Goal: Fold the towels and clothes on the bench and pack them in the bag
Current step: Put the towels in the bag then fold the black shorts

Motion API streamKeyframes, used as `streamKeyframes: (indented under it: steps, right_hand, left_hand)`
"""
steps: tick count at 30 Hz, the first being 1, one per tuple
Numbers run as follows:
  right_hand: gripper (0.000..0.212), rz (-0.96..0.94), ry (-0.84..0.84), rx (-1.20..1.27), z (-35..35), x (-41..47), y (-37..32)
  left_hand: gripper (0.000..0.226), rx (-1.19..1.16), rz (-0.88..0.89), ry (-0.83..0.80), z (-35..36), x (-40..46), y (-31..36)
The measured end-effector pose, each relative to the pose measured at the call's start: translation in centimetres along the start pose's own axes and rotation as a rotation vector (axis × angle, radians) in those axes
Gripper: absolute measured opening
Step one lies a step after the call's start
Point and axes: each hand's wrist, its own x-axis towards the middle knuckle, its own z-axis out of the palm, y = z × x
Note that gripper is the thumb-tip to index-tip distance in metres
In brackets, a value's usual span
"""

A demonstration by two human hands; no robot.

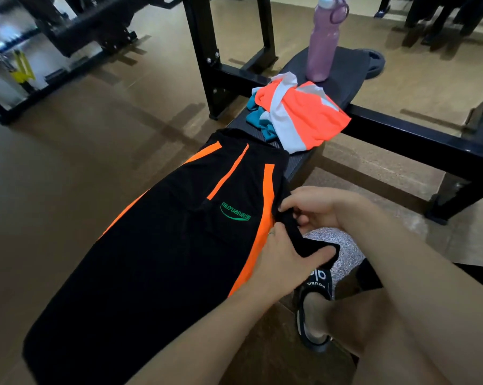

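The black shirt (162, 245) with orange stripes is spread flat along the near part of the desk (343, 70), its right sleeve (307, 240) hanging off the edge; the sleeve is pinched by both hands, the left hand (284, 259) with thumb and fingers closed on the cloth near the cuff, the right hand (307, 207) with fingertips curled on it nearer the shoulder; nothing else is held. The fabric is judged light, thin and limp, likely a little slippery, so creases will not be kept unless pressed flat; hold is best taken at the seams and cuff, then the sleeve laid across the body. An orange and white garment (304, 118) and a teal cloth (258, 118) lie crumpled farther along, just before a pink bottle (322, 43); no bag is in view.
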Motion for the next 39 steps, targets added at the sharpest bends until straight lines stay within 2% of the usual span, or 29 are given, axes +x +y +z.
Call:
streamKeyframes:
  steps: [2,4,7,9,11,14,16,19,21,24,28,30,32,35,39]
  right_hand:
    - [0.021,0.004,0.014,0.060,0.5,0.2,-0.2]
    - [0.022,-0.005,0.007,0.106,1.2,0.3,-0.3]
    - [0.015,-0.033,-0.005,0.189,1.8,0.5,-0.7]
    - [0.005,-0.047,0.033,0.205,1.8,0.8,-1.0]
    - [0.004,-0.066,0.097,0.232,1.8,1.1,-1.1]
    - [0.005,-0.094,0.145,0.298,1.7,1.1,-1.3]
    - [0.007,-0.116,0.177,0.249,2.0,1.2,-1.3]
    - [0.012,-0.170,0.328,0.087,2.2,1.3,-1.1]
    - [0.016,-0.191,0.408,0.087,2.0,1.4,-1.2]
    - [0.016,-0.210,0.443,0.122,1.8,1.6,-1.3]
    - [0.048,-0.217,0.479,0.125,2.0,2.9,-1.0]
    - [0.061,-0.230,0.423,0.118,2.1,3.5,-1.2]
    - [0.063,-0.256,0.364,-0.002,2.5,3.8,-1.3]
    - [0.069,-0.351,0.382,-0.452,3.6,4.1,-1.0]
    - [0.064,-0.461,0.405,-0.837,4.4,3.9,-0.9]
  left_hand:
    - [0.063,-0.178,-0.104,0.065,0.3,0.2,0.0]
    - [0.043,-0.279,-0.182,0.135,-0.3,0.3,0.1]
    - [0.027,-0.260,-0.176,0.203,-1.2,0.4,0.2]
    - [0.016,-0.304,-0.164,0.184,-1.5,0.3,0.3]
    - [0.013,-0.313,-0.157,0.182,-1.9,0.4,-0.1]
    - [0.022,-0.226,-0.175,0.182,-3.0,0.4,-1.2]
    - [0.026,-0.134,-0.191,0.166,-4.0,0.4,-2.0]
    - [0.024,0.009,-0.208,0.085,-5.3,0.4,-2.5]
    - [0.023,0.082,-0.219,0.008,-6.3,0.2,-2.8]
    - [0.021,0.171,-0.179,-0.040,-8.3,-0.1,-2.8]
    - [0.012,0.085,-0.252,-0.118,-13.2,0.3,-2.7]
    - [0.011,0.010,-0.314,-0.195,-15.8,0.6,-3.1]
    - [0.012,0.005,-0.339,-0.195,-17.7,1.1,-4.2]
    - [0.010,0.174,-0.288,-0.080,-18.6,2.0,-6.8]
    - [0.005,0.345,-0.203,0.035,-17.1,1.9,-9.9]
